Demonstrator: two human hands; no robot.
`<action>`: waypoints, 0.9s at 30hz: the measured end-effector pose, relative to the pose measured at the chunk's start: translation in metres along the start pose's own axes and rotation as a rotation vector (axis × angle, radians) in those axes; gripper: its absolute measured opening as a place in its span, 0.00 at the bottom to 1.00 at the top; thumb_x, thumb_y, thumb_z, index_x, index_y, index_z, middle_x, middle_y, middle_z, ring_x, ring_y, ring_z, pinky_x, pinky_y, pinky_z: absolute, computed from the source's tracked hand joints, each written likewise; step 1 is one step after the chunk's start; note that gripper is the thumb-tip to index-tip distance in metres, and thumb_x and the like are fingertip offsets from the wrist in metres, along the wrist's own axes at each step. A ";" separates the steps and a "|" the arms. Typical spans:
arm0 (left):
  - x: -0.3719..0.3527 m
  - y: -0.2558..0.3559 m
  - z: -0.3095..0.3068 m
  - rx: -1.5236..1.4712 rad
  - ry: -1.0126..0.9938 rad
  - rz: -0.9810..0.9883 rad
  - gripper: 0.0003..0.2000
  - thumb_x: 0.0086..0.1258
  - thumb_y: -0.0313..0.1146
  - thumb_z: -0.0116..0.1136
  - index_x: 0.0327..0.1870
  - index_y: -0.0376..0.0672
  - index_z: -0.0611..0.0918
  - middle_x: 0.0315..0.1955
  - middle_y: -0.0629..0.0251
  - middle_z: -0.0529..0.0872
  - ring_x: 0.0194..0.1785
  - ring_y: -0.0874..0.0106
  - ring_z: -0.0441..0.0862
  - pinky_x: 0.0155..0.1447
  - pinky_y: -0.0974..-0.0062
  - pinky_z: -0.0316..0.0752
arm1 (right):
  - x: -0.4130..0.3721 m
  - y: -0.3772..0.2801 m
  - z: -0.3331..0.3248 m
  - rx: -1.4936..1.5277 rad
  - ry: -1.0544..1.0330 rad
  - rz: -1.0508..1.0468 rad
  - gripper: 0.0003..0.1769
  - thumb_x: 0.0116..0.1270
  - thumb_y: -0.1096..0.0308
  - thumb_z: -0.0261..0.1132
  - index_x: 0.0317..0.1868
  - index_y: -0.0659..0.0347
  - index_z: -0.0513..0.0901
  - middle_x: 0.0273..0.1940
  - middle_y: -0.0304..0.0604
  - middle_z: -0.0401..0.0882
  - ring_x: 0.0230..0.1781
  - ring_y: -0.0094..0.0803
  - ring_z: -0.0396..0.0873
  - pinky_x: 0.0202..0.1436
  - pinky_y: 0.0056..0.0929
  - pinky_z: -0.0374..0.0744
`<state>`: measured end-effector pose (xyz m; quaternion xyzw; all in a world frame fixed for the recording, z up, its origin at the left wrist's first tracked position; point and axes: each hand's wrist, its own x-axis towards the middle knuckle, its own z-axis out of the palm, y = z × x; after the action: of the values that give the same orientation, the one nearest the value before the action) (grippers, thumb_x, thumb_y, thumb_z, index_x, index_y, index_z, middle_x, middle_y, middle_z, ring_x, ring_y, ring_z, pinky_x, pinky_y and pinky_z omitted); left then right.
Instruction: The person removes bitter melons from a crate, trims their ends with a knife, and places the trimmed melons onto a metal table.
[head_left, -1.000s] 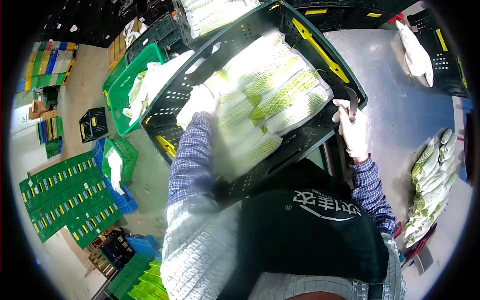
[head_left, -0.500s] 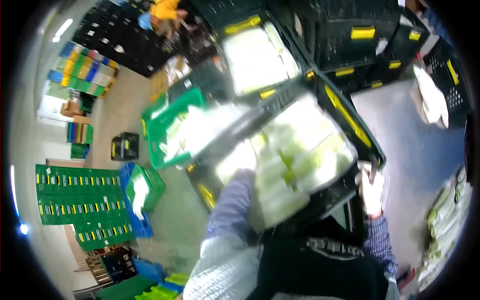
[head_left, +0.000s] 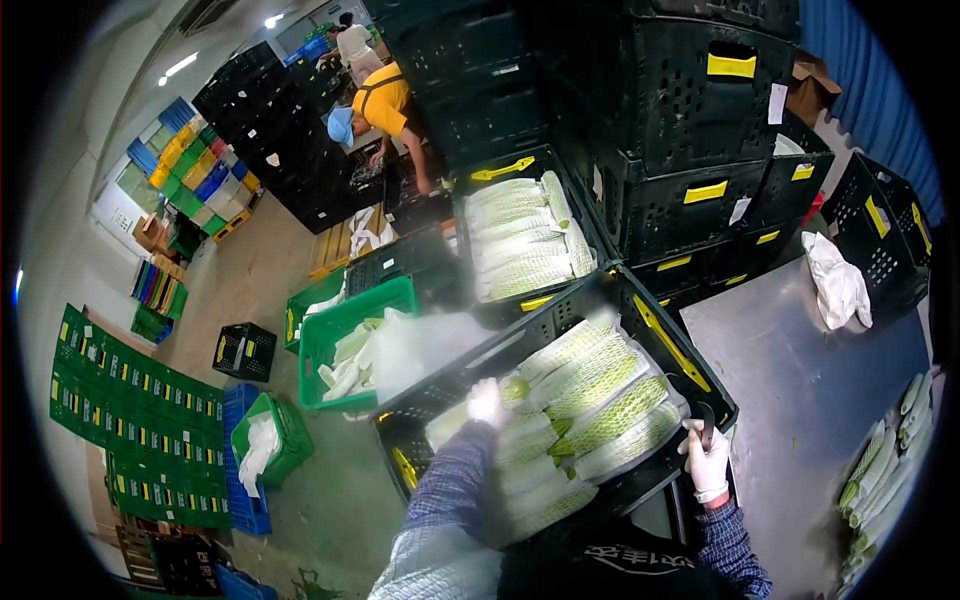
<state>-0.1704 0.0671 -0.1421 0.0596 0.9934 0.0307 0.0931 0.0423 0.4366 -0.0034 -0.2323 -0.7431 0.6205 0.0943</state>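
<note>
A black crate [head_left: 725,405] in front of me holds several long green gourds [head_left: 600,385] in white foam net sleeves, laid side by side in rows. My left hand [head_left: 488,402], in a white glove, is inside the crate's left part with its fingers curled on the end of a netted gourd [head_left: 516,389]. Beside the crate's near right corner is my right hand [head_left: 707,468], also gloved, closed around a dark blade-shaped tool [head_left: 708,424] that points up. Its exact kind is too small to tell.
Behind stands another black crate [head_left: 483,172] of netted gourds. A green crate [head_left: 408,292] with white net sleeves is at left. Black crates [head_left: 650,90] are stacked at the back. At right, a metal table [head_left: 790,400] bears a white bag [head_left: 835,282] and gourds [head_left: 880,480]. A co-worker [head_left: 388,100] bends over crates.
My view has tilted upward and become sharper, so the crate sits lower in it. My left hand stays over the gourds in the crate's left part. My right hand remains by its right corner.
</note>
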 end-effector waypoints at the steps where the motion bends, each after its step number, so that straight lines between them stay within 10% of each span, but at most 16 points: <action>1: -0.004 -0.004 -0.007 -0.020 0.034 0.030 0.37 0.48 0.52 0.75 0.56 0.40 0.74 0.49 0.52 0.78 0.57 0.54 0.77 0.59 0.57 0.74 | -0.001 0.002 0.000 0.021 -0.009 0.000 0.10 0.75 0.74 0.57 0.50 0.63 0.84 0.21 0.33 0.79 0.13 0.13 0.64 0.17 0.17 0.63; 9: -0.078 0.026 -0.166 -0.440 0.388 0.192 0.28 0.44 0.42 0.74 0.50 0.45 0.82 0.41 0.55 0.80 0.49 0.54 0.80 0.54 0.62 0.78 | 0.003 -0.029 0.011 -0.256 -0.105 -0.365 0.05 0.70 0.73 0.64 0.41 0.66 0.84 0.18 0.42 0.77 0.16 0.24 0.74 0.22 0.26 0.71; 13: -0.099 0.056 -0.212 -0.868 0.629 0.483 0.26 0.46 0.36 0.77 0.48 0.39 0.80 0.43 0.60 0.84 0.48 0.67 0.83 0.53 0.70 0.78 | 0.014 -0.068 0.038 -0.364 -0.117 -0.606 0.10 0.64 0.75 0.64 0.45 0.59 0.86 0.33 0.52 0.84 0.30 0.48 0.84 0.34 0.35 0.80; 14: -0.115 0.068 -0.226 -0.870 0.504 0.427 0.26 0.47 0.35 0.77 0.49 0.38 0.80 0.42 0.61 0.85 0.47 0.69 0.84 0.53 0.72 0.79 | 0.019 -0.077 0.045 -0.333 -0.105 -0.790 0.15 0.65 0.80 0.58 0.52 0.65 0.82 0.26 0.47 0.75 0.24 0.32 0.77 0.33 0.27 0.76; 27: -0.175 0.125 -0.244 -1.231 0.103 0.467 0.33 0.54 0.32 0.76 0.63 0.34 0.77 0.51 0.59 0.87 0.51 0.72 0.85 0.55 0.74 0.81 | 0.031 -0.151 0.070 -0.459 -0.081 -1.337 0.32 0.55 0.78 0.66 0.63 0.58 0.81 0.40 0.44 0.87 0.28 0.34 0.83 0.34 0.29 0.81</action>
<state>-0.0319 0.1575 0.1383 0.2076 0.7585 0.6154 0.0537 -0.0498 0.3709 0.1225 0.2831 -0.8416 0.2653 0.3759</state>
